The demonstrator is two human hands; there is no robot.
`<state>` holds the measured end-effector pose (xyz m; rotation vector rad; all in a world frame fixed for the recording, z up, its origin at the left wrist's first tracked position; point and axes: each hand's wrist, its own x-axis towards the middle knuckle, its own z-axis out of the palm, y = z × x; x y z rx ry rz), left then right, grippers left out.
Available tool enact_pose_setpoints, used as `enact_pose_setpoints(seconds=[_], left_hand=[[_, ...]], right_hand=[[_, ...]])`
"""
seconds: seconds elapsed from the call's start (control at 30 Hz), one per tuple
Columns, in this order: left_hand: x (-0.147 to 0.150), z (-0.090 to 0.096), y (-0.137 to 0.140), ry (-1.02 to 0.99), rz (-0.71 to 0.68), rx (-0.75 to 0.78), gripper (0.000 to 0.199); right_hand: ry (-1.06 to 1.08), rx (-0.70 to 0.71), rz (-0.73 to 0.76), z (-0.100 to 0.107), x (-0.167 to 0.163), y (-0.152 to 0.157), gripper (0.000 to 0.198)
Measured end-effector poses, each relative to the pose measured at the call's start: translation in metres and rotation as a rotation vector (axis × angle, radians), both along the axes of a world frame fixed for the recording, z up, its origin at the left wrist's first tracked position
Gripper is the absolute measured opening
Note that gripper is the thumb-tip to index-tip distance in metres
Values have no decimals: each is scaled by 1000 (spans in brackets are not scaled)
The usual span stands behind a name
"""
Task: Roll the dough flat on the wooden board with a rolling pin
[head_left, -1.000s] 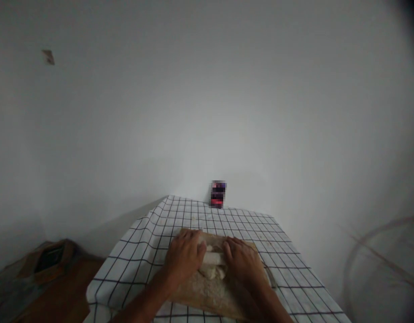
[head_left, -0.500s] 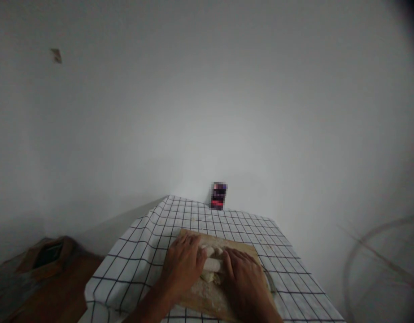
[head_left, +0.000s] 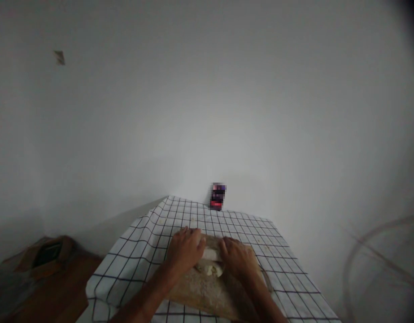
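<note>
Table w/ checked cloth; wooden board, dark pack on it.

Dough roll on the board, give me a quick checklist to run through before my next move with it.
1. Both hands on the dough roll: ok, left hand and right hand lie on its two ends.
2. Roll on the wooden board: ok.
3. Board flat on the checked cloth: ok.
4. Flour on the board: ok, dusted near the roll.
5. Roll in one piece: cannot tell, hands hide the ends.
6. Dark box away from the work: ok, at the far edge.
</note>
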<state>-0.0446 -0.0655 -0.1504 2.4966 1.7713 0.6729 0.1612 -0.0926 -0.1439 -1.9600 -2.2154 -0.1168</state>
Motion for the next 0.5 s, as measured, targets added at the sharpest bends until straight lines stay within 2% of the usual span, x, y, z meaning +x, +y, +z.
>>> enact_pose_setpoints(seconds=[0.1,0.2,0.4,0.5], left_hand=[[-3,-17,-20,-68,-54,104,37],[-3,-20,-20,-68,-69,87,39],[5,12,9,64,-20,-59,43],[4,11,7,107,-61,-76,42]], right_hand=[[18,25,101,-26,9,-26,39],[93,62,82,-34,13,-32,44],[-110,-54,-23,6,2,2,40],[-144,-49,14,6,2,0,39]])
